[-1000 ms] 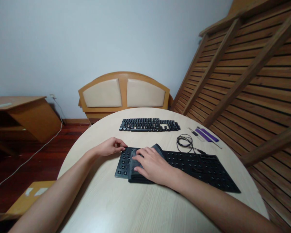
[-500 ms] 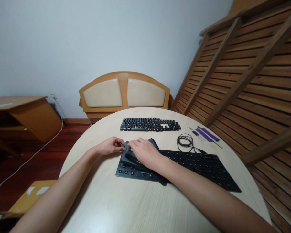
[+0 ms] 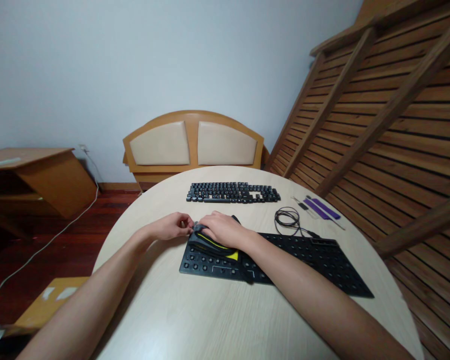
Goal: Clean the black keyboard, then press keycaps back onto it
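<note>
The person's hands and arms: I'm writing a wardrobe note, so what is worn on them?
Nothing that I can see. The left forearm and right forearm show no sleeves, and the left hand and right hand no gloves. No watch or bracelet shows at either wrist.

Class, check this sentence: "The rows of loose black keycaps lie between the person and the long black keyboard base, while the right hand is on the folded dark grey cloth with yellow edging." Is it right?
The keycaps' place is wrong. The head view shows the rows of loose black keycaps beyond the long black keyboard base, while the right hand is on the folded dark grey cloth with yellow edging.
</note>
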Motion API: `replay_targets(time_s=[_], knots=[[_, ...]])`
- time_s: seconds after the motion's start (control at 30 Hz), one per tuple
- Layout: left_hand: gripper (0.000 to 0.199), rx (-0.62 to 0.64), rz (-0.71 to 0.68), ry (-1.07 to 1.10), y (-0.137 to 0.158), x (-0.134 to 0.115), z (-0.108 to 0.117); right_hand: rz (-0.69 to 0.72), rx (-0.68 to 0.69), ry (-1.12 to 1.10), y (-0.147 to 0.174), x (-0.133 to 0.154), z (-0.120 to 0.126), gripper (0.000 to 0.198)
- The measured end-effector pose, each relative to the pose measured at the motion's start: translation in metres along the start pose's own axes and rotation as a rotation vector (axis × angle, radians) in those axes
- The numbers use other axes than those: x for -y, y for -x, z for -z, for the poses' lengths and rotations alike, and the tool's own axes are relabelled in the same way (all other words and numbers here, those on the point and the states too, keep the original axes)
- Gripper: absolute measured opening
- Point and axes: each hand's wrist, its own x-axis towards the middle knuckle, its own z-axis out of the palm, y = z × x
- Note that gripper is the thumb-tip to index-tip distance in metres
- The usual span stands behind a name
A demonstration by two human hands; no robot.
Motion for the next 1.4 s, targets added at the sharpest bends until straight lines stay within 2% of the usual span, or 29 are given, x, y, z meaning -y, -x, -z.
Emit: replay_targets(time_s=[0.2, 0.4, 0.53, 0.73, 0.97, 1.07, 1.2, 1.4], knots=[[0.026, 0.013, 0.001, 0.018, -0.001, 0.001, 0.000, 0.032, 0.065, -0.001, 0.016, -0.015, 0.014, 0.018], [0.028, 0.026, 0.009, 0.001, -0.002, 0.003, 0.002, 0.052, 0.129, -0.003, 0.045, -0.025, 0.040, 0.020], [0.031, 0.043, 0.025, 0.044, -0.004, 0.007, 0.002, 0.031, 0.138, 0.034, 0.048, -0.026, 0.050, 0.018], [0.033, 0.054, 0.024, 0.144, -0.005, 0.012, -0.001, 0.075, 0.042, -0.009, 0.019, -0.013, 0.034, 0.020], [0.030, 0.060, -0.012, 0.155, -0.005, 0.016, -0.002, 0.119, 0.170, -0.142, -0.004, -0.005, 0.019, 0.033], [0.029, 0.065, -0.013, 0.160, -0.006, 0.016, -0.002, 0.133, 0.172, -0.112, -0.002, -0.006, 0.017, 0.033], [0.031, 0.064, -0.009, 0.155, -0.006, 0.015, -0.001, 0.168, 0.098, -0.114, 0.009, -0.012, 0.016, 0.035], [0.030, 0.073, 0.032, 0.152, -0.006, 0.017, -0.001, 0.021, 0.105, -0.188, 0.035, -0.017, 0.021, 0.034]])
